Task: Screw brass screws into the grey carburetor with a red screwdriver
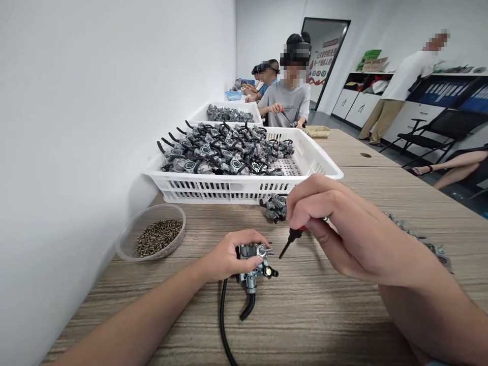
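My left hand (240, 254) is closed around a metal carburetor (250, 280) low over the wooden table. A short black hose hangs from the carburetor's lower end, and a longer black tube runs down toward the near edge. In my right hand (331, 229) is a screwdriver (293, 237) with a red and black handle, gripped between thumb and fingers. Its dark shaft slants down to the left, and the tip is just right of the carburetor, apart from it. Behind my right fingers lies a second carburetor (275, 207), partly hidden.
A clear round tub (125, 246) of small brass-coloured screws stands left, near the wall. Beyond is a white crate (244, 189) heaped with carburetors. More metal parts (438, 254) lie right, partly behind my forearm. Across the table a person (287, 101) holds a screwdriver; another person (406, 76) stands by cabinets.
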A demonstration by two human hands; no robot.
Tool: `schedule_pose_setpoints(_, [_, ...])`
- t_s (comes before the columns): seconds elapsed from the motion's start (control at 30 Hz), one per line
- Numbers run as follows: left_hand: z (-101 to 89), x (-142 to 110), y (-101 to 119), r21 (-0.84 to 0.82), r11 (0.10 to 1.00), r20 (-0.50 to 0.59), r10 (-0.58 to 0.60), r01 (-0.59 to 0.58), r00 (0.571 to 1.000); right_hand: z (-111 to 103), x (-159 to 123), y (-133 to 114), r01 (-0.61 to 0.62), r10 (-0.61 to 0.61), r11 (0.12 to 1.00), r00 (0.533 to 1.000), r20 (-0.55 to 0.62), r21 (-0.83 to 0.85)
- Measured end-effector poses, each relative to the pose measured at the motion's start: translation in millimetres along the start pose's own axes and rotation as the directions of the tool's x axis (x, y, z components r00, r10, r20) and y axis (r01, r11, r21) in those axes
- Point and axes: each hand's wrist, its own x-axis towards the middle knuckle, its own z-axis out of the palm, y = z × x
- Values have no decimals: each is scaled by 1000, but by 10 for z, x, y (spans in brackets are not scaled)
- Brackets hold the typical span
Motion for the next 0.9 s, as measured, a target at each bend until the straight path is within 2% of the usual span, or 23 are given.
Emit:
schedule_pose_setpoints(0.23, [-1, 6, 20, 5, 1000, -4, -4, 4, 1000, 124, 49, 31, 62, -62, 998, 994, -87, -6])
schedule_pose_setpoints(0.47, [-5, -14, 8, 4, 1000, -8, -19, 19, 1000, 211, 45, 48, 77, -74, 995, 996, -45, 66])
schedule_pose_setpoints(0.9, [-1, -1, 9, 0, 1000, -10, -24, 24, 1000, 207, 51, 50, 95, -89, 990, 994, -59, 100])
